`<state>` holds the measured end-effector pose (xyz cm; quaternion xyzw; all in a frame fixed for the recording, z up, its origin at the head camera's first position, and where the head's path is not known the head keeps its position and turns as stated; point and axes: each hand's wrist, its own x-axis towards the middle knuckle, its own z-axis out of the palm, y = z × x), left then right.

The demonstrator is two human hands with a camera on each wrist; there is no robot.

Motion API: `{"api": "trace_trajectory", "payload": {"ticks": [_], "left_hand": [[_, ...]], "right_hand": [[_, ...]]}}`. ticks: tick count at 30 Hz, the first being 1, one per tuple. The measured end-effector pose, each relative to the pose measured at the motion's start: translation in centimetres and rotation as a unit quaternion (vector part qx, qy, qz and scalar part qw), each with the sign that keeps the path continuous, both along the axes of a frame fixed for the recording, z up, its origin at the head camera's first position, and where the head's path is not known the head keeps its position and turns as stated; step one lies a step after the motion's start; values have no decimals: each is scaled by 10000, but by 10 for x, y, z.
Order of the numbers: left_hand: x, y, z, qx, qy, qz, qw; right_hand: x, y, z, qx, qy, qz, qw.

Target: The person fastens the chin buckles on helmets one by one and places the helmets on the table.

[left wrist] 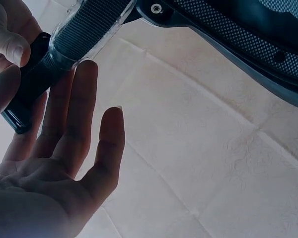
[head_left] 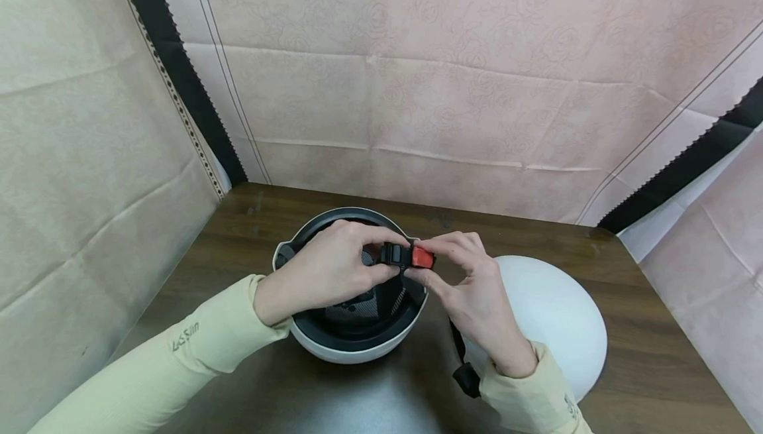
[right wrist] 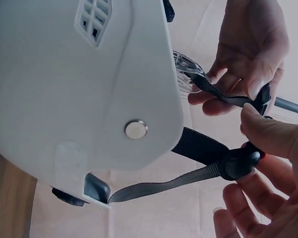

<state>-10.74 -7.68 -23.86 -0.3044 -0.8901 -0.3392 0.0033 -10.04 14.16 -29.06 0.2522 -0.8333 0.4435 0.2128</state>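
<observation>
A white helmet (head_left: 352,353) lies upside down on the table, its black lining facing up. Over its opening, the chin strap buckle (head_left: 390,255) is between both hands. My left hand (head_left: 340,265) pinches the black half with thumb and finger. The red end (head_left: 423,258) is pinched by my right hand (head_left: 477,295), and the two halves meet end to end. In the left wrist view, clear plastic wraps the black strap (left wrist: 89,34). The right wrist view shows side straps (right wrist: 159,188) running from the white shell (right wrist: 64,74) to the buckle.
To the right sits a second white, dome-shaped shell (head_left: 554,315), partly behind my right forearm, with a black piece (head_left: 467,379) at its near left edge. The brown wooden table (head_left: 262,381) is bounded by pale patterned cloth (head_left: 417,116) at the back and sides.
</observation>
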Motion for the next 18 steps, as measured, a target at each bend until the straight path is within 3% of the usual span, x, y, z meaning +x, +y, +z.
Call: {"api": "trace_trajectory", "payload": {"ticks": [8,18], "left_hand": [[0,1,1,-348,-79,-69,9993],[1,1,-1,-213,-113,-210,9995]], "right_hand": [[0,1,2,-9,34,-66,10000],[2,1,0,-46,-8,81,10000]]}}
